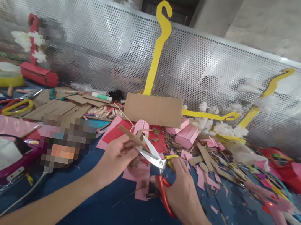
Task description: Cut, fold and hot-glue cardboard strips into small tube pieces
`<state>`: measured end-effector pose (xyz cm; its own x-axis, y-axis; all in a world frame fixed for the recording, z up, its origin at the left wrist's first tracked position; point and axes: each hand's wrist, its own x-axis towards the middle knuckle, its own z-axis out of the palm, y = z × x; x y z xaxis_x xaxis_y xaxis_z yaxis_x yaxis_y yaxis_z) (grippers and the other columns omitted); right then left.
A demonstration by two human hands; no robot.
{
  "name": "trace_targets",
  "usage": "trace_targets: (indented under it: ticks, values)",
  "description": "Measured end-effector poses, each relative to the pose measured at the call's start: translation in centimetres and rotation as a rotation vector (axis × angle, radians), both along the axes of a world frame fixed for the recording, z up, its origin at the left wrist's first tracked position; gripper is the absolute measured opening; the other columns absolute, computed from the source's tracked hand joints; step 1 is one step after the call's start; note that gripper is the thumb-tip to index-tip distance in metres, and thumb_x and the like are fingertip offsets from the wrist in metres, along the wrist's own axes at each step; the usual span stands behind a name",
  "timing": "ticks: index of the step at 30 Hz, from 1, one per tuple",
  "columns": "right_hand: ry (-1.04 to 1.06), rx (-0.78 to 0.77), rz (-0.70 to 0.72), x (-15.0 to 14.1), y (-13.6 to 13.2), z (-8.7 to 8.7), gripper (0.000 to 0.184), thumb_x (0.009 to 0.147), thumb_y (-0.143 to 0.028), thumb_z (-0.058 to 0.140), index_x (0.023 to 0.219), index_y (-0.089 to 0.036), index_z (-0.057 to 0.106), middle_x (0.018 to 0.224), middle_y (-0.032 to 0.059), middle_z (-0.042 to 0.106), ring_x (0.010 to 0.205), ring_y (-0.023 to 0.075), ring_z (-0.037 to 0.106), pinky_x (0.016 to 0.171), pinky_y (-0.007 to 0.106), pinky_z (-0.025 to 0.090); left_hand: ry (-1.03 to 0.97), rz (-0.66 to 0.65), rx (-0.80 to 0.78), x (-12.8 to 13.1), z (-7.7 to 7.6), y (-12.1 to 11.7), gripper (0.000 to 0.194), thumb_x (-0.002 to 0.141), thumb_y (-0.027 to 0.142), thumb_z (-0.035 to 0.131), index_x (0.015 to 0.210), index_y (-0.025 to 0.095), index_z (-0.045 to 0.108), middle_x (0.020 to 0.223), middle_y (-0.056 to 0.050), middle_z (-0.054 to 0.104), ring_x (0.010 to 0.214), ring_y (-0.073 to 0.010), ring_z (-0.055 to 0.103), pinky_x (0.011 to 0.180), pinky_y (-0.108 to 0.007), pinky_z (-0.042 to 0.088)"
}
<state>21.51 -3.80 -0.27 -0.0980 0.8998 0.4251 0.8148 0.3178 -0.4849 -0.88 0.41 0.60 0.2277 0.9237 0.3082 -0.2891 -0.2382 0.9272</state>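
My left hand pinches a narrow brown strip of cardboard over the middle of the table. In my right hand is a pair of scissors with one red and one yellow handle. The blades are apart and point left, close to the strip and to my left fingertips. Whether they touch the strip I cannot tell. Below and behind my hands lie pink paper pieces and red paper. Just beyond, a brown cardboard box stands in front of a tall yellow hook shape.
A second pair of scissors lies left, near a yellow tape roll and cardboard sheets. A purple case sits nearer. At right are a pink glue gun and many scraps. A perforated metal panel borders the back.
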Motion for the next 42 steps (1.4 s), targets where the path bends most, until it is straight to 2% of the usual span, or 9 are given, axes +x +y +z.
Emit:
trace_targets:
  ticks: [5,14,22,28,33,35,38,42]
  values:
    - [0.018,-0.039,-0.011,0.0,0.0,-0.1,0.028,0.083,-0.037,0.074,0.094,-0.024,0.052,0.101,0.0067,0.064,0.088,0.0263,0.062,0.078,0.037,0.051,0.006,0.001,0.024,-0.1,0.0,-0.1,0.014,0.095,0.021,0.066,0.108,0.018,0.067,0.095,-0.006,0.076,0.069,-0.0131,0.066,0.063,-0.025,0.055]
    - [-0.020,-0.038,-0.024,0.0,0.2,-0.5,0.032,0.080,-0.027,0.072,0.080,-0.026,0.041,0.082,-0.0004,0.057,0.068,0.0183,0.048,0.063,0.029,0.040,0.009,-0.035,0.039,-0.2,0.1,-0.1,0.016,0.096,0.024,0.067,0.110,0.016,0.067,0.090,-0.004,0.073,0.072,-0.0127,0.063,0.065,-0.025,0.052]
    - [-0.044,-0.001,-0.010,0.2,0.5,-1.1,0.037,0.084,-0.031,0.072,0.077,-0.026,0.036,0.074,-0.0033,0.052,0.063,0.0160,0.043,0.060,0.027,0.035,0.015,-0.046,0.045,-0.1,0.1,-0.2,0.014,0.097,0.028,0.067,0.106,0.017,0.067,0.077,0.000,0.065,0.063,-0.0119,0.057,0.061,-0.026,0.049]
    - [-0.037,0.017,-0.001,0.2,0.5,-1.1,0.036,0.086,-0.031,0.070,0.075,-0.026,0.036,0.070,-0.0048,0.049,0.060,0.0149,0.041,0.057,0.026,0.033,0.048,-0.025,0.061,-0.2,0.2,-0.3,0.019,0.098,0.030,0.067,0.112,0.019,0.067,0.083,-0.002,0.069,0.063,-0.0119,0.057,0.062,-0.027,0.049]
    - [-0.010,0.026,0.022,0.7,0.9,-1.5,0.041,0.085,-0.034,0.071,0.070,-0.026,0.034,0.063,-0.0069,0.041,0.057,0.0139,0.036,0.054,0.026,0.028,0.110,0.027,0.078,-0.3,0.4,-0.3,0.017,0.097,0.035,0.068,0.097,0.018,0.069,0.078,-0.003,0.069,0.063,-0.0138,0.059,0.059,-0.028,0.048]
    - [-0.007,0.027,0.011,0.7,1.0,-1.5,0.041,0.084,-0.034,0.072,0.069,-0.025,0.035,0.063,-0.0064,0.042,0.058,0.0144,0.037,0.055,0.026,0.029,0.118,0.027,0.075,-0.3,0.4,-0.3,0.018,0.097,0.036,0.068,0.097,0.018,0.069,0.076,-0.003,0.068,0.063,-0.0142,0.060,0.058,-0.028,0.048]
    - [-0.001,0.020,-0.021,0.6,0.9,-1.2,0.034,0.083,-0.035,0.074,0.074,-0.025,0.043,0.072,-0.0031,0.052,0.064,0.0166,0.046,0.060,0.027,0.036,0.104,0.026,0.071,-0.2,0.4,-0.1,0.019,0.097,0.038,0.067,0.100,0.019,0.070,0.077,-0.002,0.069,0.063,-0.0142,0.060,0.059,-0.028,0.050]
    - [-0.005,0.002,-0.053,0.5,0.6,-0.6,0.033,0.083,-0.038,0.076,0.082,-0.025,0.046,0.087,0.0020,0.060,0.076,0.0212,0.055,0.069,0.030,0.044,0.112,0.103,0.143,-0.3,0.6,0.1,0.016,0.096,0.033,0.067,0.102,0.019,0.071,0.082,-0.003,0.071,0.069,-0.0153,0.062,0.068,-0.030,0.055]
